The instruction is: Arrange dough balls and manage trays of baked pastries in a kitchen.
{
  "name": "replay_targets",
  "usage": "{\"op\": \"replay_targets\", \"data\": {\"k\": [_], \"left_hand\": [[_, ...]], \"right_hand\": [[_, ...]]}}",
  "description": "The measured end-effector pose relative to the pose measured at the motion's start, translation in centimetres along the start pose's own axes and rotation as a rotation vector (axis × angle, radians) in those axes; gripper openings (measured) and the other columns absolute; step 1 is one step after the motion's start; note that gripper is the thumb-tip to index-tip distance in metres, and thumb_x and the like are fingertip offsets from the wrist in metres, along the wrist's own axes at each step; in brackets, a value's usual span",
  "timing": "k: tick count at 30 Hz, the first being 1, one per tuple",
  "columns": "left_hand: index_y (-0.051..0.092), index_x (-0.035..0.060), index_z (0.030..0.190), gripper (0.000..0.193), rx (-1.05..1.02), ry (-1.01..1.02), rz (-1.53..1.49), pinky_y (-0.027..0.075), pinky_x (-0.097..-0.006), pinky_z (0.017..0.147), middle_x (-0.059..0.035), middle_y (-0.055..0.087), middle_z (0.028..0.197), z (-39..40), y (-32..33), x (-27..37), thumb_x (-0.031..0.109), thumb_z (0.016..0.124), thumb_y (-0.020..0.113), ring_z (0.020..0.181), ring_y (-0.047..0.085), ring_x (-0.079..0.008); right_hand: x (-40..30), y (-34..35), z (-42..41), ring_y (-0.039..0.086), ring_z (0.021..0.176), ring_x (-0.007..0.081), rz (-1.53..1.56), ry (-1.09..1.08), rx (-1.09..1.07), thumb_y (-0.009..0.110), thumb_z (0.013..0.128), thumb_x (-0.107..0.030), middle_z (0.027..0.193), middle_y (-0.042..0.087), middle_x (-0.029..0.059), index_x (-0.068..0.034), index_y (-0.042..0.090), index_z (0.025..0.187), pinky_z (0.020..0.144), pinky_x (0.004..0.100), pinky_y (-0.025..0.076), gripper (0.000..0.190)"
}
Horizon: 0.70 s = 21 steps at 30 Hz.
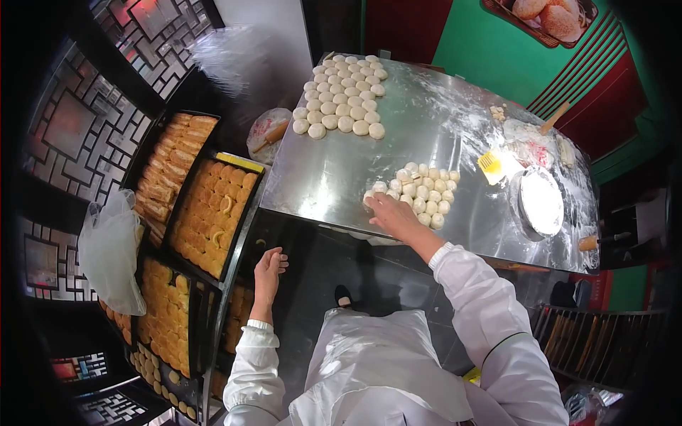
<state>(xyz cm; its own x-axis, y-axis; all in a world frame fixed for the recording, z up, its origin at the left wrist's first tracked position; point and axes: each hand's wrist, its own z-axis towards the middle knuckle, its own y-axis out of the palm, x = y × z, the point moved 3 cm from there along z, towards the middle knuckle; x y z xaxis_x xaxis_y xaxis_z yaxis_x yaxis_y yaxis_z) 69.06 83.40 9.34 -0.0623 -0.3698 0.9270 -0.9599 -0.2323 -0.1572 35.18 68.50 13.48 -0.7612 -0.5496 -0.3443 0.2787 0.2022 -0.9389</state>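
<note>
My right hand (393, 215) reaches over the near edge of the metal table (319, 175), its fingertips at a small dough ball (368, 198) on the left side of a cluster of dough balls (430, 194); whether it grips the ball is unclear. Held low beside the baking trays, my left hand (270, 269) has curled fingers and hangs clear of the table; nothing shows in it. Larger flattened dough rounds (345, 101) lie in rows at the table's far left.
Flour, a round pan of flour (542, 202), a yellow scraper (491, 166) and a rolling pin (555, 118) occupy the table's right side. At left, a rack holds a tray of baked buns (216, 213), more trays and a plastic bag (112, 255).
</note>
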Motion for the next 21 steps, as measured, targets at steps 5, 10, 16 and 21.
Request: {"op": "replay_targets", "data": {"k": [5,10,16,21], "left_hand": [[0.062,0.0004,0.126,0.031,-0.031,0.069,0.079,0.049,-0.0258,0.078,-0.0027,0.069,0.1,10.3,-1.8,3.9,0.021,0.106,0.052,0.089,0.063,-0.0101],[0.063,-0.0018,0.125,0.034,0.008,0.157,0.278,0.049,-0.0282,0.088,-0.0054,0.069,0.104,18.7,-2.0,3.5,0.023,0.105,0.053,0.096,0.063,-0.0139],[0.068,-0.0007,0.117,0.027,0.116,0.28,0.43,0.051,-0.0364,0.094,-0.0154,0.071,0.11,26.5,0.0,4.7,0.017,0.1,0.057,0.104,0.068,-0.0285],[0.056,0.0018,0.134,0.039,0.139,0.454,0.743,0.047,-0.0422,0.102,-0.019,0.057,0.134,33.6,2.3,5.8,0.02,0.099,0.059,0.121,0.057,-0.038]], "right_hand": [[2.6,4.6,6.7,0.062,0.108,0.0299,-0.272,-0.158,-0.104,0.075,0.084,-0.019,0.11,0.06,0.0113,-0.007,0.061,0.118,0.078,0.0419,0.056,0.039],[3.2,5.9,9.5,0.065,0.101,0.0304,-0.221,-0.179,-0.235,0.072,0.087,-0.02,0.104,0.06,0.0118,-0.006,0.062,0.106,0.076,0.0436,0.056,0.026],[2.9,4.3,15.1,0.068,0.087,0.0322,0.035,0.078,-0.031,0.07,0.091,-0.03,0.102,0.057,0.0134,-0.006,0.059,0.102,0.068,0.0421,0.057,0.029],[4.6,8.1,18.6,0.068,0.086,0.0315,0.026,0.187,-0.01,0.07,0.091,-0.03,0.105,0.053,0.0135,-0.007,0.057,0.104,0.065,0.0438,0.058,0.03]]}}
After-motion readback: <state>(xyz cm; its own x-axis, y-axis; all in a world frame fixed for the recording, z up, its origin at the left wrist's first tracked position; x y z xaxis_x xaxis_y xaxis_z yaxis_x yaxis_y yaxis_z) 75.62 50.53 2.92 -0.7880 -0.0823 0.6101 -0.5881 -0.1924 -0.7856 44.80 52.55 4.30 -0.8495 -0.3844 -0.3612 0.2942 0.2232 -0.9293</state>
